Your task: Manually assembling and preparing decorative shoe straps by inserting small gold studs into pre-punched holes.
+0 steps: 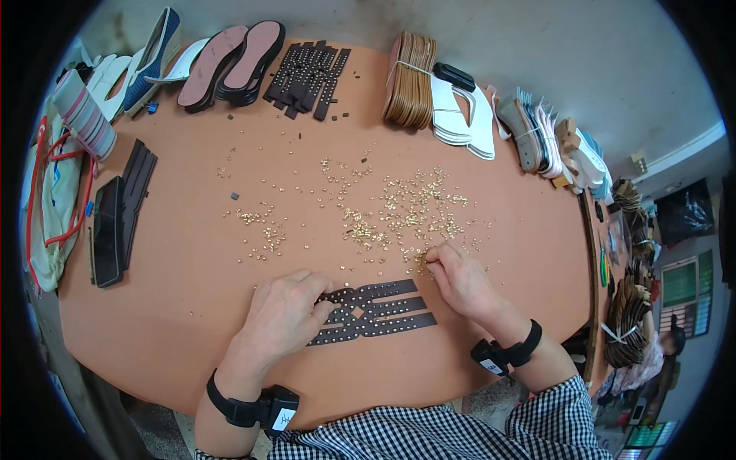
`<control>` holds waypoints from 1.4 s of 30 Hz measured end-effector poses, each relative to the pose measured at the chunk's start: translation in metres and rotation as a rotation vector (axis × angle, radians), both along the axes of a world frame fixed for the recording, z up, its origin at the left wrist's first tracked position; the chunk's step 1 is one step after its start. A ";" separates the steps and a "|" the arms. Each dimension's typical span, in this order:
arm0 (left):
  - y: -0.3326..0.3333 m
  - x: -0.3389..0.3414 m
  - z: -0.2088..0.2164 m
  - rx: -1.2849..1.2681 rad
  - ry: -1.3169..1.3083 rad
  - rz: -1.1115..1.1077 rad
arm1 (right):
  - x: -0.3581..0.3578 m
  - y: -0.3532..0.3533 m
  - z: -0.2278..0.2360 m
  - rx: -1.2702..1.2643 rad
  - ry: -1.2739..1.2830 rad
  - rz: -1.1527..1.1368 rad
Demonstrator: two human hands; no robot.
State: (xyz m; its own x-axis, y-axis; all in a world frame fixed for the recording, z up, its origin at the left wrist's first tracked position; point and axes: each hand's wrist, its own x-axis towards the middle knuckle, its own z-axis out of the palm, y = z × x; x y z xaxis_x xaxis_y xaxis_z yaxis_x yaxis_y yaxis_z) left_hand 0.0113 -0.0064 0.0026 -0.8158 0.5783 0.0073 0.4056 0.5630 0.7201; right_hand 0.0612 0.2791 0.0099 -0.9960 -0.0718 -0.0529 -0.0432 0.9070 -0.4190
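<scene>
On the table (169, 322), studs (363, 236) lie behind the strap piece (366, 313), soles (211, 65) farther back left

The table (192, 345) is a warm orange-tan, and the studs (364, 232) strewn over it are bright gold. The cut-out (376, 310) is dark brown, dotted in rows with pale metallic spots; the pile (307, 73) at the back repeats that dark, dotted pattern. The shirt (414, 429) is a small black-and-white check, and the wristbands (524, 349) are black. The soles (257, 54) are dusty pink, edged in black; the bundle (412, 80) is lined in tan and brown, the sheets (448, 119) white. The roll (84, 115) has pink, white and greyish stripes, and the pale bag (57, 207) has red trim.
</scene>
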 end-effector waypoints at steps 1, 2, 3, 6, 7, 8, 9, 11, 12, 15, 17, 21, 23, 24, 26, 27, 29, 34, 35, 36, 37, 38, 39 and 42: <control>0.000 0.000 0.000 -0.001 -0.002 0.000 | -0.001 0.000 0.000 0.012 0.001 0.009; 0.000 0.000 0.001 0.003 -0.004 0.001 | -0.001 0.000 0.001 0.023 0.002 0.019; 0.000 0.000 0.001 0.006 -0.005 0.002 | -0.002 0.000 0.001 0.034 0.003 0.028; 0.000 0.000 0.001 0.015 -0.005 0.001 | -0.002 0.001 -0.001 0.059 0.020 0.062; 0.000 0.000 0.000 0.016 -0.004 0.001 | -0.003 0.001 0.000 0.064 0.013 0.077; 0.000 0.000 0.000 0.013 -0.006 0.000 | -0.004 0.000 0.002 0.069 0.006 0.092; 0.000 0.000 0.001 0.011 -0.007 -0.001 | -0.005 0.000 0.002 0.074 -0.002 0.107; 0.000 0.000 0.002 0.012 -0.005 -0.003 | -0.006 0.002 0.002 0.097 0.014 0.137; 0.000 0.000 0.002 0.015 -0.001 -0.003 | -0.006 0.002 0.002 0.108 0.022 0.152; 0.000 0.000 0.002 0.014 0.004 -0.003 | -0.003 0.000 0.003 0.266 0.014 0.180; -0.001 0.001 0.001 0.013 0.008 -0.005 | -0.002 -0.001 0.004 0.323 0.081 0.210; 0.000 0.001 0.001 0.015 0.007 -0.003 | 0.000 -0.001 0.000 0.326 0.124 0.191; 0.000 0.001 0.001 0.018 0.003 0.001 | -0.002 -0.003 -0.001 0.341 0.107 0.160; 0.000 0.001 0.001 0.020 0.001 0.001 | -0.002 -0.003 -0.002 0.348 0.098 0.144; 0.000 0.000 0.002 0.016 -0.002 -0.003 | -0.003 -0.002 -0.003 0.377 0.081 0.147; 0.001 0.000 0.003 0.007 -0.005 -0.005 | -0.003 -0.001 -0.004 0.391 0.072 0.148; 0.001 -0.001 0.002 0.003 -0.013 -0.008 | -0.004 0.000 -0.006 0.371 0.060 0.132; -0.002 0.001 0.002 -0.005 -0.022 0.000 | -0.004 -0.001 -0.006 0.240 0.090 0.088; -0.003 0.001 0.003 -0.023 -0.019 -0.004 | -0.003 -0.003 -0.003 0.210 0.098 0.093; -0.002 0.000 0.003 -0.043 -0.023 -0.010 | -0.002 -0.006 -0.003 0.176 0.099 0.097; -0.001 0.000 0.002 -0.064 -0.027 -0.014 | 0.002 -0.012 0.000 0.130 0.097 0.122; 0.000 0.000 0.000 -0.054 -0.020 -0.016 | 0.008 -0.020 0.005 0.084 0.096 0.148; 0.000 0.001 -0.001 -0.052 -0.015 -0.012 | 0.014 -0.029 0.009 0.029 0.093 0.178; 0.000 0.001 -0.004 -0.018 -0.016 -0.009 | 0.029 -0.053 0.008 -0.062 0.077 0.197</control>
